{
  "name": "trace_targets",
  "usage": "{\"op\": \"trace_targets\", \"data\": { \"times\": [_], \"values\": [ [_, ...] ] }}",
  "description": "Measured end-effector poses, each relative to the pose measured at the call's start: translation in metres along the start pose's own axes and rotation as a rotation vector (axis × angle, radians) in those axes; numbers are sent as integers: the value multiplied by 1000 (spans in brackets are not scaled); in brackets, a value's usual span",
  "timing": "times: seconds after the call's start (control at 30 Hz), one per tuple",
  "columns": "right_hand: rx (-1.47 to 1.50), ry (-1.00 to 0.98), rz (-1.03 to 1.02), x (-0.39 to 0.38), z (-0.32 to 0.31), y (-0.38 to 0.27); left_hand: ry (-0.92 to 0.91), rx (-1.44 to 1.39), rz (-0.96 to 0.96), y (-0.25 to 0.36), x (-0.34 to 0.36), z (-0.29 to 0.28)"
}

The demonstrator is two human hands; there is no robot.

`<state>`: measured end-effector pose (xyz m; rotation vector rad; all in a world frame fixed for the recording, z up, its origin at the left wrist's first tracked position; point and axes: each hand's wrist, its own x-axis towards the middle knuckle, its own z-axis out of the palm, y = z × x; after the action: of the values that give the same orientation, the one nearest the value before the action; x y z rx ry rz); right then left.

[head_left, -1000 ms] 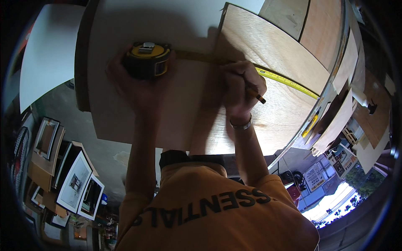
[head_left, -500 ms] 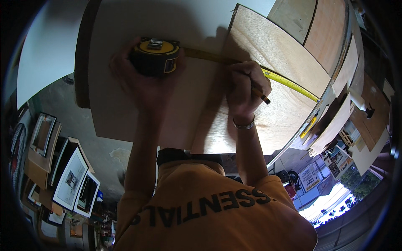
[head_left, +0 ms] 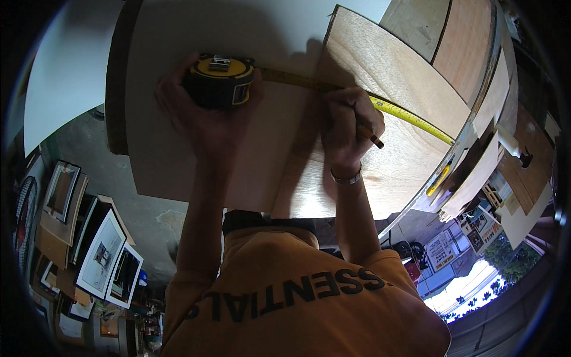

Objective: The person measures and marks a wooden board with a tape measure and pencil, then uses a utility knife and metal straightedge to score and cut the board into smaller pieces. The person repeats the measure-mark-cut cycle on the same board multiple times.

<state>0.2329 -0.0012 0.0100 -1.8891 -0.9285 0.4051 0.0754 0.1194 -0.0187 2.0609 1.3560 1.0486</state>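
My left hand [head_left: 205,122] is wrapped round a black and yellow tape measure [head_left: 219,80] at the left part of the work surface. Its yellow blade [head_left: 410,119] stretches to the right, passes by my right hand and reaches the right edge of a light plywood sheet [head_left: 380,172]. My right hand [head_left: 352,122] is closed on a pencil [head_left: 372,137], whose blunt end sticks out toward me. That hand rests on the plywood beside the blade, and its fingers hide the pencil's point. A wristband [head_left: 347,177] circles my right wrist.
A yellow-handled cutter [head_left: 439,180] lies past the plywood's right edge. Farther right are loose boards [head_left: 476,175] and a white bottle with a dark nozzle [head_left: 513,146]. Picture frames [head_left: 101,256] lean together at the lower left. A white sheet [head_left: 65,71] stands at the far left.
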Motion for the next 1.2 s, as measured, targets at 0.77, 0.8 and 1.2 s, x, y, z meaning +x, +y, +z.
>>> {"op": "trace_targets", "data": {
  "times": [0.77, 0.8, 1.2],
  "values": [
    [586, 363, 116, -80, -73, -22, -64, -3, 3, 4, 4, -3],
    [550, 347, 182, -91, -74, -29, -71, -4, 0, 5, 5, -4],
    [306, 146, 397, -174, -48, -31, -211, 44, 5, 9, -118, -102]
  ]
}}
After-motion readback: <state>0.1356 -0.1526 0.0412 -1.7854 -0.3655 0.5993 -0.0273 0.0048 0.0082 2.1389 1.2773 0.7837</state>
